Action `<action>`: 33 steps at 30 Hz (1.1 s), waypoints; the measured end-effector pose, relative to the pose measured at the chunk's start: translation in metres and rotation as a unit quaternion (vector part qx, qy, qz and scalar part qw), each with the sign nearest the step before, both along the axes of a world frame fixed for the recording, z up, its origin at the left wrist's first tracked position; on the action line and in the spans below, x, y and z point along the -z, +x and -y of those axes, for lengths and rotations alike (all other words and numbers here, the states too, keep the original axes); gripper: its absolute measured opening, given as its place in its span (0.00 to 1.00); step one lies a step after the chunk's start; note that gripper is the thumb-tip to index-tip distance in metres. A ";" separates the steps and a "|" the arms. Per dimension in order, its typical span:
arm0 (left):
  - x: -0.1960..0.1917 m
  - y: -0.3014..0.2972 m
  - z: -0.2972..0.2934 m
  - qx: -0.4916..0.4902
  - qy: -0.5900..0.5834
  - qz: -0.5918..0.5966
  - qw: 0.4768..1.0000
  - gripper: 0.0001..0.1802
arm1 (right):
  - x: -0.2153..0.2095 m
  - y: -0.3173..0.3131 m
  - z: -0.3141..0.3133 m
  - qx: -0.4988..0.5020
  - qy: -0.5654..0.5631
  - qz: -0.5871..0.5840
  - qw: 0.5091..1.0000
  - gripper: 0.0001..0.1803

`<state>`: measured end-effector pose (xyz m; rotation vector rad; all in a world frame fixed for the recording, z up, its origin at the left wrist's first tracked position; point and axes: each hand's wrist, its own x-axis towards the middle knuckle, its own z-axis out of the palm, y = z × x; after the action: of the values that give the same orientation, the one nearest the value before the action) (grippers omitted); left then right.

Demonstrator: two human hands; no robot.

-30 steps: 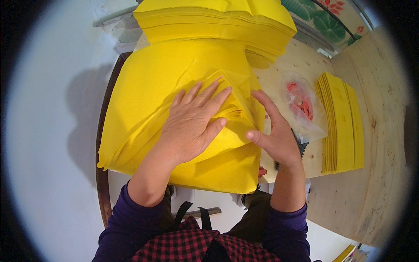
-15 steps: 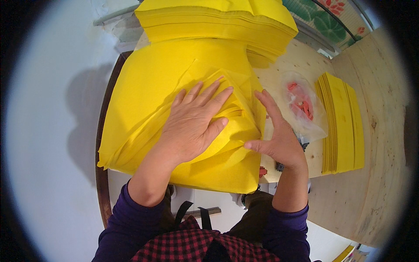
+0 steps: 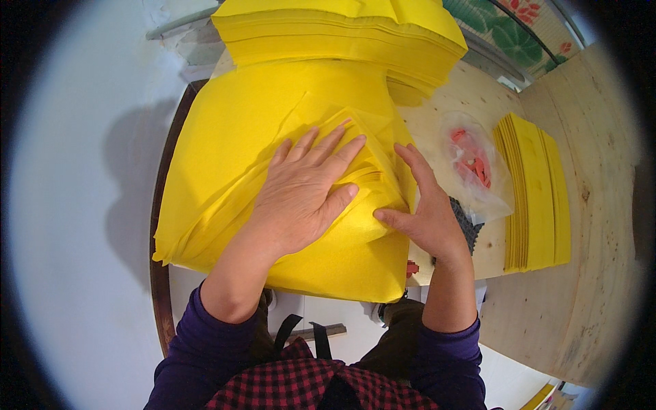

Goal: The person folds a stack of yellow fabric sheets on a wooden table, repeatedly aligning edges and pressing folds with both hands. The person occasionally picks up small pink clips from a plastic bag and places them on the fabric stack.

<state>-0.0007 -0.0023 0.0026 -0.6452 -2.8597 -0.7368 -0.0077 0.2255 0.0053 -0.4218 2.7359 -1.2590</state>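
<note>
A stack of yellow fabric-like sheets (image 3: 225, 130) lies before me on the wooden table, its upper layers folded and fanned into a slanting bundle. My left hand (image 3: 301, 184) rests flat on those folded layers, fingers spread. At the stack's right edge is my right hand (image 3: 427, 205), thumb and fingers wide apart, the thumb over the sheets near the folds. Whether the right fingertips touch the edge, I cannot tell. A small pink strip (image 3: 346, 121) shows by the left fingertips.
A taller yellow stack (image 3: 335, 41) stands at the back. To the right are a clear plastic bag (image 3: 482, 171) with red pieces, a dark textured item (image 3: 467, 222) and a folded yellow pile (image 3: 536, 195). A wooden panel (image 3: 588, 205) bounds the right side; a white wall (image 3: 75, 205), the left.
My right hand has shifted slightly left, its thumb further over the sheets, uncovering more of the dark textured item. The left hand stays in place.
</note>
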 end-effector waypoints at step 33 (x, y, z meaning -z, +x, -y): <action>0.002 0.000 0.000 0.005 0.013 0.008 1.000 0.36 | 0.006 0.002 -0.001 0.048 -0.038 0.003 0.998 0.47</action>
<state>-0.0011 -0.0026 0.0006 -0.6535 -2.8592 -0.7825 -0.0057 0.2265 -0.0004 -0.2963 2.7409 -1.3888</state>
